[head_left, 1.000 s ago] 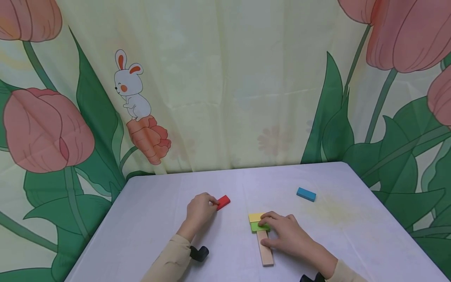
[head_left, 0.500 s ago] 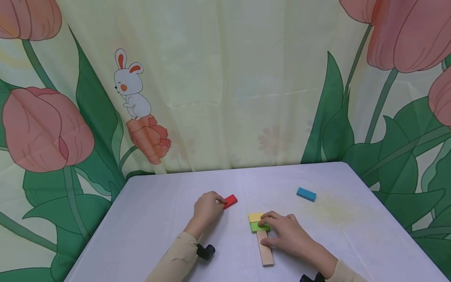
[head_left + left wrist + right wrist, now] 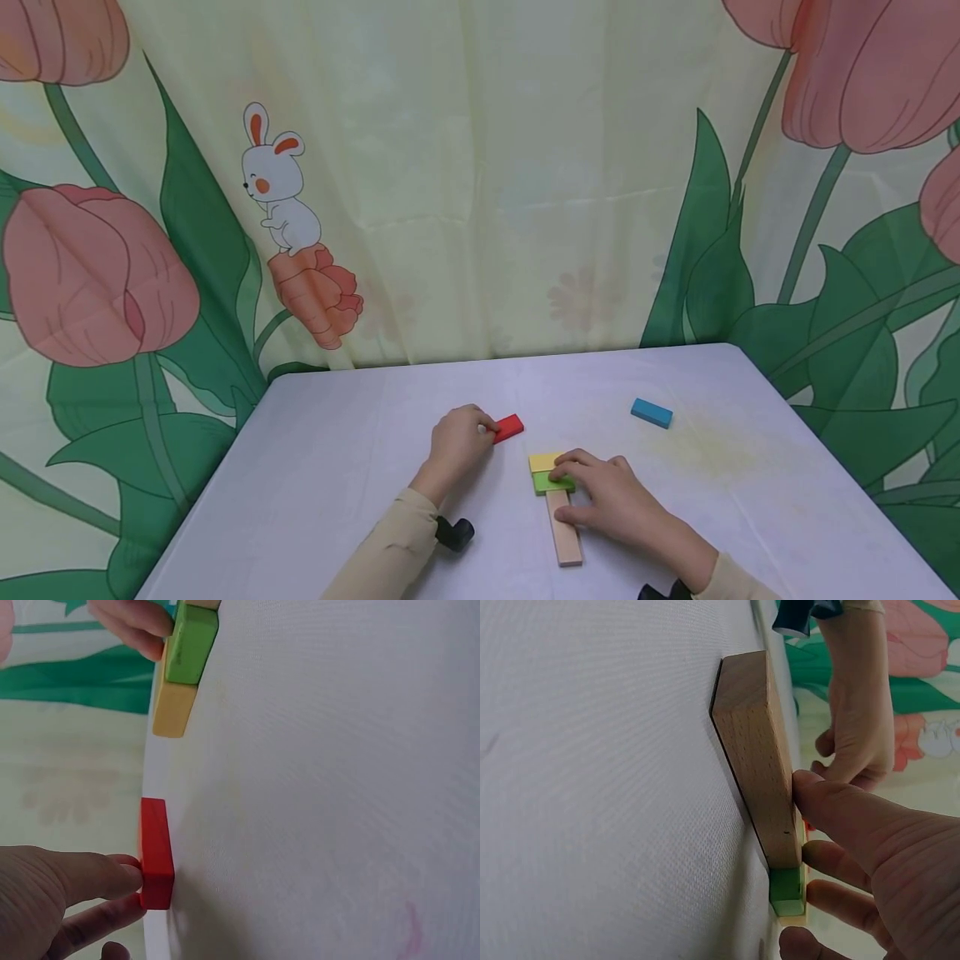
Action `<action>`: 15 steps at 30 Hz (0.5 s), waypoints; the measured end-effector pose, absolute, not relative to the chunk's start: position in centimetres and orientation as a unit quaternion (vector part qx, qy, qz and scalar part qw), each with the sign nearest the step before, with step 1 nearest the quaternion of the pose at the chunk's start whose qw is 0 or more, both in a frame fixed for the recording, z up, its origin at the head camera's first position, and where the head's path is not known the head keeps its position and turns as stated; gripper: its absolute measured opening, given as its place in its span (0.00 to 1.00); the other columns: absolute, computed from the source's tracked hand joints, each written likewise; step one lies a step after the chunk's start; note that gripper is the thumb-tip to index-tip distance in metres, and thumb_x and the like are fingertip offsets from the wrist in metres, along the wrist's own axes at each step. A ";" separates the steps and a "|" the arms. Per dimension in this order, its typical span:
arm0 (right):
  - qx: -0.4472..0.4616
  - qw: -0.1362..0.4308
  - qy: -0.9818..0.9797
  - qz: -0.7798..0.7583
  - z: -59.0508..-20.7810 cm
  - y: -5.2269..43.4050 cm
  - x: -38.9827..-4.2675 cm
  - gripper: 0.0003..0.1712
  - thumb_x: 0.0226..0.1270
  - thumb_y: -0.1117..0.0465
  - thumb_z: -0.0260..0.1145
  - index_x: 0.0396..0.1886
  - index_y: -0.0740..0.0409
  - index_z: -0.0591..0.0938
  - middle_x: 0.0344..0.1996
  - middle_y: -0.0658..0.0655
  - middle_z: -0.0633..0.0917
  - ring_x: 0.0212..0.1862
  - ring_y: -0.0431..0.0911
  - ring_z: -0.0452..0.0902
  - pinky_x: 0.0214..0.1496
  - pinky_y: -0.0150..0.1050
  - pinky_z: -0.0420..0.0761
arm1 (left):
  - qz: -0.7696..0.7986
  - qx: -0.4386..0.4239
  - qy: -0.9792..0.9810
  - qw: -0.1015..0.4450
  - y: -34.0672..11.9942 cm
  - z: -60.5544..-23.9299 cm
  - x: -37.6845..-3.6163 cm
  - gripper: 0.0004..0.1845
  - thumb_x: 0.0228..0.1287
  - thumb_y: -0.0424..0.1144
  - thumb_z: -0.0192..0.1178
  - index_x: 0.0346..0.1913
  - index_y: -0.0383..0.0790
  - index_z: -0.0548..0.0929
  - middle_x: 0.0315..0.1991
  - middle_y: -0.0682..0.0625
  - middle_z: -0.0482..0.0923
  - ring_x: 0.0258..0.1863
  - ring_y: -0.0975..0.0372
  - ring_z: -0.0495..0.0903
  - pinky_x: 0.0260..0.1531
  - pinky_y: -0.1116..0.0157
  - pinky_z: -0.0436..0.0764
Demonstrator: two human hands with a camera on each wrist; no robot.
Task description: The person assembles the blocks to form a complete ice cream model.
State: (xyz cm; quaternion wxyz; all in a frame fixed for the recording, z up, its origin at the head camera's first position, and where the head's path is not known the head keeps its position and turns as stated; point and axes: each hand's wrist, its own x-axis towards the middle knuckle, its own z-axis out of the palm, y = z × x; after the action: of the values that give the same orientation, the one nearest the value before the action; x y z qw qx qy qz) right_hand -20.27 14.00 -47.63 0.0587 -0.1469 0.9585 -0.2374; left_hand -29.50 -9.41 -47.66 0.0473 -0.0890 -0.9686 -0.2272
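My left hand (image 3: 459, 440) pinches the near left end of a red wooden block (image 3: 510, 428), with thumb and fingertips at that end in the left wrist view. Right of it, a yellow block (image 3: 543, 462) and a green block (image 3: 542, 484) lie edge to edge. A long plain wooden block (image 3: 564, 533) runs from the green one toward the near edge, like a stem. My right hand (image 3: 611, 496) rests over these: a fingertip touches the green block and the thumb lies on the plain block (image 3: 754, 757). Part of the yellow block is hidden by the fingers.
A blue block (image 3: 652, 413) lies alone farther back on the right. White cloth covers the table (image 3: 337, 467). Behind it hangs a curtain (image 3: 487, 208) printed with tulips and a rabbit. A dark wrist camera (image 3: 454, 534) sits on the left sleeve.
My left hand has moved right with the red block, closer to the yellow and green blocks. The right hand and the blocks under it have stayed in place.
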 end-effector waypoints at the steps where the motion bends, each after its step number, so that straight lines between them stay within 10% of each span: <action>1: -0.148 0.057 0.958 -0.237 -47.7 14.0 -20.3 0.23 0.53 0.42 0.82 0.48 0.36 0.87 0.57 0.42 0.82 0.59 0.42 0.78 0.52 0.49 0.67 | -0.226 -0.090 -0.969 0.046 -9.2 -47.7 -29.5 0.05 0.62 0.35 0.72 0.37 0.49 0.95 0.40 0.54 0.86 0.44 0.57 0.84 0.43 0.56 0.83; 15: -0.146 0.057 0.958 -0.241 -47.8 14.1 -20.2 0.24 0.52 0.41 0.82 0.49 0.36 0.86 0.58 0.42 0.81 0.60 0.42 0.78 0.53 0.49 0.67 | -0.193 -0.141 -0.970 0.037 -7.0 -47.8 -29.9 0.06 0.63 0.36 0.71 0.38 0.51 0.95 0.39 0.57 0.86 0.43 0.61 0.83 0.44 0.61 0.84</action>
State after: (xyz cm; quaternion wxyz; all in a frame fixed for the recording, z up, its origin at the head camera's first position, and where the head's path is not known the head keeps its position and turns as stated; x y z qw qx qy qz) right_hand -20.23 14.07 -47.77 0.0571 -0.1459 0.9579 -0.2405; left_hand -29.90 -6.97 -47.75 0.0370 -0.1406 -0.9703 -0.1933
